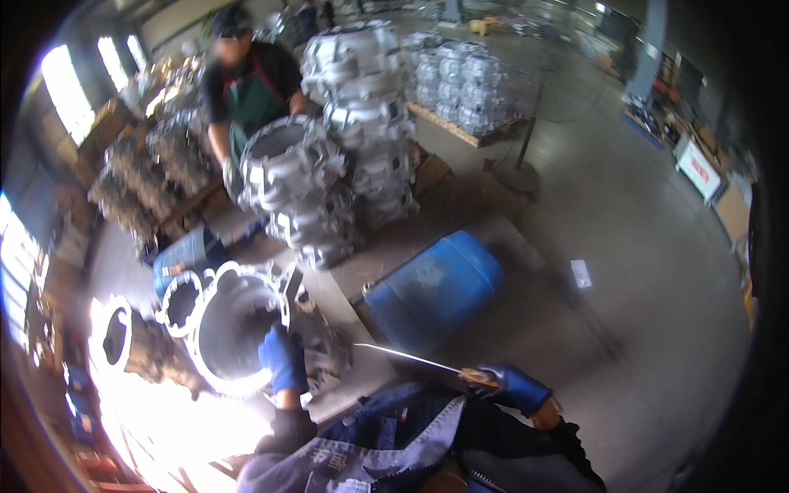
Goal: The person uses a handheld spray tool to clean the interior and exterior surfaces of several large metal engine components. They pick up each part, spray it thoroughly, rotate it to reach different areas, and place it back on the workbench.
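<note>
A large silver metal housing [215, 333] with a wide round opening lies on the bench in front of me, at the left. My left hand [283, 360], in a blue glove, is closed over the right side of its rim, with the fingers reaching into the opening. In my right hand [516, 389], also gloved in blue, is a long thin metal rod tool [411, 357] with an orange-brown handle [479, 377]. The hand is closed round that handle. The rod points left toward the housing, and its tip is apart from it.
Beyond the bench stands a blue plastic drum [436, 283]. Tall stacks of metal housings [362, 123] rise behind it, with a co-worker [255, 90] beside them. Another ringed casting [115, 337] is at far left, in strong glare. A stand fan [519, 177] is farther back.
</note>
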Demonstrator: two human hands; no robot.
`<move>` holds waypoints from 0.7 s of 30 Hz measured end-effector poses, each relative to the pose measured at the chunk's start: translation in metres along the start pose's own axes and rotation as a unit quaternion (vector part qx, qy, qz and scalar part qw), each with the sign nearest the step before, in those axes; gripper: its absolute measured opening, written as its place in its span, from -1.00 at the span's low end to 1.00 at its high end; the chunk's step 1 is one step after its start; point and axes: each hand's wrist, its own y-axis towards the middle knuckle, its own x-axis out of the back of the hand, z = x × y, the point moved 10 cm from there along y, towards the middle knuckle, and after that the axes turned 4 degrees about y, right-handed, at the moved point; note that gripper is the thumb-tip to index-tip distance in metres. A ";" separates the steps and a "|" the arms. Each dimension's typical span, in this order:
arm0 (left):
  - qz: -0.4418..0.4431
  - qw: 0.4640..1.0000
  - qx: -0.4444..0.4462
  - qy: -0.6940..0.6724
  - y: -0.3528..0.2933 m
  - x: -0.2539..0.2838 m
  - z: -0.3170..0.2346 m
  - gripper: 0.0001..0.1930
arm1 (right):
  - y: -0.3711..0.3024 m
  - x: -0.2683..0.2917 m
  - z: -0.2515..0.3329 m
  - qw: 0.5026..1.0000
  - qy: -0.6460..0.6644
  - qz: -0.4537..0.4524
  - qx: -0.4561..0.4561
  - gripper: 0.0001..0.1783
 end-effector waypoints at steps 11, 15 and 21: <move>0.044 0.960 -0.064 -0.269 0.157 0.128 0.093 -0.79 | -0.070 0.041 -0.093 0.922 0.293 -0.222 -0.123 -0.61; 0.122 0.942 -0.162 -0.266 0.143 0.169 -0.014 -0.80 | -0.094 0.057 -0.099 0.898 0.311 -0.297 -0.093 -0.66; 0.041 0.827 -0.507 -0.242 0.109 0.168 -0.158 -0.63 | -0.092 0.020 -0.155 0.840 0.469 -0.265 -0.058 -0.66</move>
